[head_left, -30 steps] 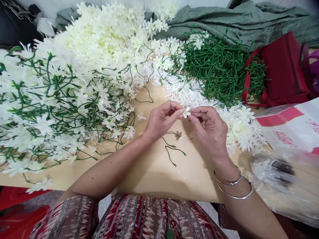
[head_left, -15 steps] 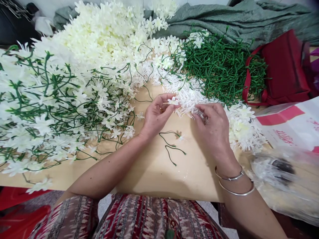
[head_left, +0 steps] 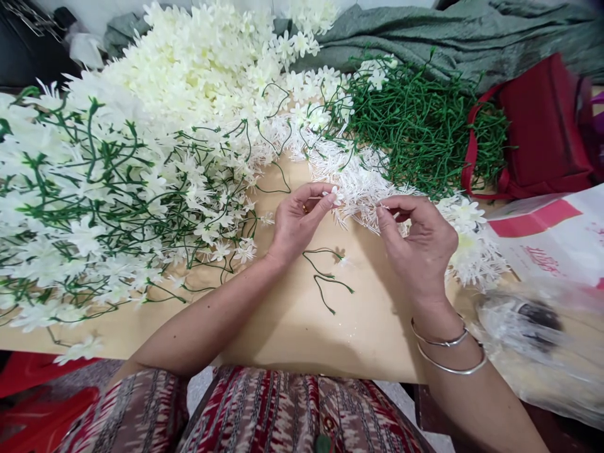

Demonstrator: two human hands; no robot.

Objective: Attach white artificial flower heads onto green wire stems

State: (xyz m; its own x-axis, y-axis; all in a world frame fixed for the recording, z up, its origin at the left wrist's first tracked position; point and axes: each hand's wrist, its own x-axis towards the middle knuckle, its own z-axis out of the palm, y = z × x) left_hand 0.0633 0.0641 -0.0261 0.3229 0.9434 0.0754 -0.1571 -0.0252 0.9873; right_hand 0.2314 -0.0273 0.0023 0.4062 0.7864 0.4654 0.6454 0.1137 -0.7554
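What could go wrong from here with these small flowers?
The small white flower is only pinched by the left hand, so it might slip. The right hand seems to pinch a tiny white piece, which could get lost among the white strands. A white bloom at the near edge of the table might fall.

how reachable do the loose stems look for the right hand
Probably yes: bare table lies between the right hand and the loose stems, with nothing seen in the way, though that hand's fingertips seem pinched on a white bit.
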